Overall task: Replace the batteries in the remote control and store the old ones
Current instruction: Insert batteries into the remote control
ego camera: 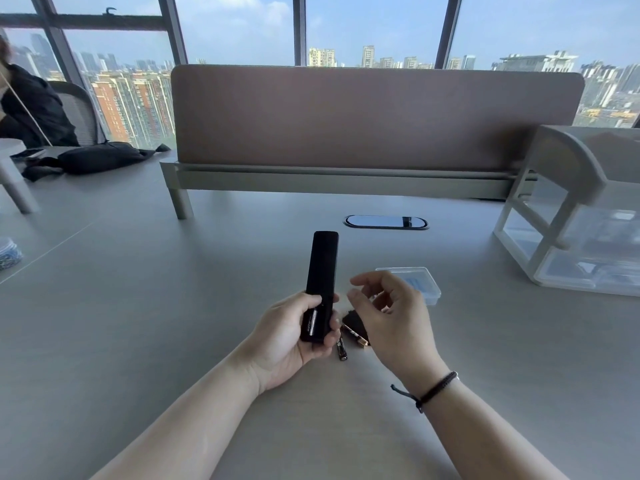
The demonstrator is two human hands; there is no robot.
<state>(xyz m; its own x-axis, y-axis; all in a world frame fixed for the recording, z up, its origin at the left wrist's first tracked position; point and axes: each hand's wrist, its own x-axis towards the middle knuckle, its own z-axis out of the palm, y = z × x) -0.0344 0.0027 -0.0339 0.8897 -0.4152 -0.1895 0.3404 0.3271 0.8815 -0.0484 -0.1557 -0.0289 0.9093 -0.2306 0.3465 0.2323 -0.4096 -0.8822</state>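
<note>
Our left hand (294, 336) grips the remote control (320, 285) at frame centre; it looks light, rigid and smooth, best held low. Our right hand (389, 315) hovers loosely curled, empty, above two batteries (353, 336) on the bench (173, 306).

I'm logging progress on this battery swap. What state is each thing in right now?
remote control: held in the left hand, battery compartment open, a battery showing inside
battery cover: off, lying on the desk
two batteries: loose on the desk beside the cover
right hand: holds nothing, fingers loosely curled
clear plastic box: on the desk beyond the right hand; lid state unclear
</note>
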